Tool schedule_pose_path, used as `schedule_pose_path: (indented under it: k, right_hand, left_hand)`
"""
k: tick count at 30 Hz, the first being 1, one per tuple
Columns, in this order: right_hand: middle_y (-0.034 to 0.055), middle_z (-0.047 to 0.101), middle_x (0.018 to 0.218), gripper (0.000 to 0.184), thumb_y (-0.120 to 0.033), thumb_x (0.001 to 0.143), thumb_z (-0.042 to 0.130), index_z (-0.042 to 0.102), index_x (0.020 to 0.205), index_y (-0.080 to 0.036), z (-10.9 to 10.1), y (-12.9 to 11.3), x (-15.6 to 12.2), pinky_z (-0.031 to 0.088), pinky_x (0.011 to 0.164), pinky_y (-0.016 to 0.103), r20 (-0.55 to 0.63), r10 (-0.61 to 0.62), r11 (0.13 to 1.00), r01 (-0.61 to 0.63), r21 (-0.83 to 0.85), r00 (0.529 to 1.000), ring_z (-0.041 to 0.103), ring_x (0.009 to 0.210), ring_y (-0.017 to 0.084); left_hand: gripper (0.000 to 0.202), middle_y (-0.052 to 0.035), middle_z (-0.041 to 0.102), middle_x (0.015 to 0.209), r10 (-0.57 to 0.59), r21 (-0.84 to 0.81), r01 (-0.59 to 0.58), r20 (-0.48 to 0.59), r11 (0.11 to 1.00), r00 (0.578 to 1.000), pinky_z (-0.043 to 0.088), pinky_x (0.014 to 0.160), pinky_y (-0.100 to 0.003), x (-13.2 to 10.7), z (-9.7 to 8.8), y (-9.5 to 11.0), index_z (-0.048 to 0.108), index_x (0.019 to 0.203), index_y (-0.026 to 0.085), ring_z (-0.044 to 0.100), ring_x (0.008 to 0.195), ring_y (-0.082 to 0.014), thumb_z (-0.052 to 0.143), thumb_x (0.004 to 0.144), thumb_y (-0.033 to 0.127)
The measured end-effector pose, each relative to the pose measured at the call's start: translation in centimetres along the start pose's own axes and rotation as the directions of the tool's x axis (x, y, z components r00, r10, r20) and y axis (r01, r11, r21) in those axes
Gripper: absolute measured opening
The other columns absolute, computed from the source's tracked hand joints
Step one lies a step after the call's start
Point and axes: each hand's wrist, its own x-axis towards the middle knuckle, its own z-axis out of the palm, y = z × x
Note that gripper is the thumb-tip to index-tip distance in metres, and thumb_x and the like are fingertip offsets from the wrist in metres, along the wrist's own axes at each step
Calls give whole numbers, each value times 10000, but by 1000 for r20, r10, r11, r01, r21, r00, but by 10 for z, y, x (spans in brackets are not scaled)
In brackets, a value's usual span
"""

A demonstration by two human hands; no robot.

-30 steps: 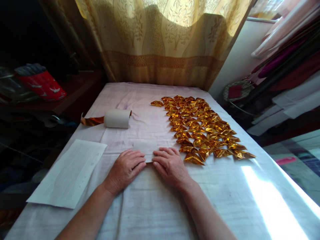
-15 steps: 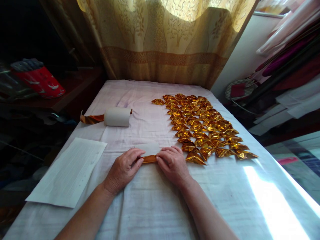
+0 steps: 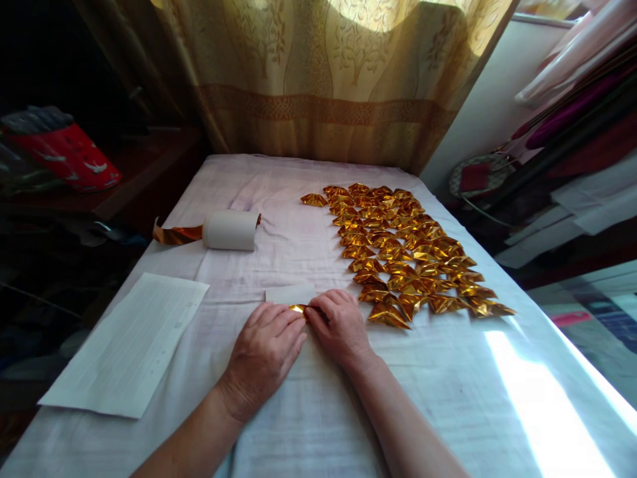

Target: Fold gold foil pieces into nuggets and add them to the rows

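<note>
My left hand (image 3: 266, 348) and my right hand (image 3: 338, 325) lie side by side on the cloth-covered table (image 3: 318, 411), fingertips meeting over a small sheet of gold foil paper (image 3: 291, 294). The sheet's white back faces up beyond my fingers, and a folded gold edge shows between the two hands. My left fingers press flat on the fold. My right fingers pinch the gold edge. Just to the right spreads a field of several folded gold paper pieces (image 3: 403, 249).
A white roll of foil paper (image 3: 229, 230) with a loose gold tail lies at the back left. A white lined sheet (image 3: 132, 342) rests at the table's left edge. A gold curtain (image 3: 328, 73) hangs behind; shelves and clutter flank both sides.
The near edge of the sheet has been folded over, showing its gold side. My hands have closed in together on the fold, the left moving right.
</note>
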Motion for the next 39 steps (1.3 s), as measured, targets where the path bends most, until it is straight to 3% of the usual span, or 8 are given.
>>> schedule_pose_path:
  k: [3,9,20,29,39]
  right_hand:
    - [0,663,796,80,-239,896,650,666,818,-230,1,1,0,349,772,327,-1,3,1000,-3,-12,1000,586,834,179]
    - [1,667,811,93,-263,914,631,662,830,-237,1,1,0,361,778,326,10,5,1000,-5,-19,1000,588,841,176]
    - [16,667,831,89,-255,921,616,674,855,-242,-1,0,1,366,785,335,19,17,1000,-17,-10,1000,584,863,188]
    - [38,686,910,95,-241,904,611,669,979,-240,3,2,-1,392,821,351,20,36,999,-35,-29,999,598,915,213]
    - [56,661,924,85,-230,900,585,606,980,-208,6,5,-2,408,841,364,-53,49,999,-48,20,997,568,918,230]
  left_hand:
    - [281,-90,725,1115,9,-3,-9,7,1000,1000,493,981,-406,-4,8,8,679,1116,144,652,1038,-221,450,975,226]
    - [306,-106,720,1149,-9,-12,10,29,1000,1000,518,976,-426,-10,16,2,675,1155,133,658,1074,-241,446,974,228]
    - [309,-101,717,1160,-22,-22,23,56,999,998,531,972,-400,-10,15,1,678,1164,156,655,1093,-231,445,974,229]
    - [308,-104,713,1170,-41,-35,43,72,998,997,523,991,-427,-11,18,-1,674,1176,156,648,1108,-240,455,971,226]
    - [302,-96,717,1155,-44,-59,47,48,997,998,527,988,-420,-12,18,-1,669,1180,161,647,1101,-234,468,960,213]
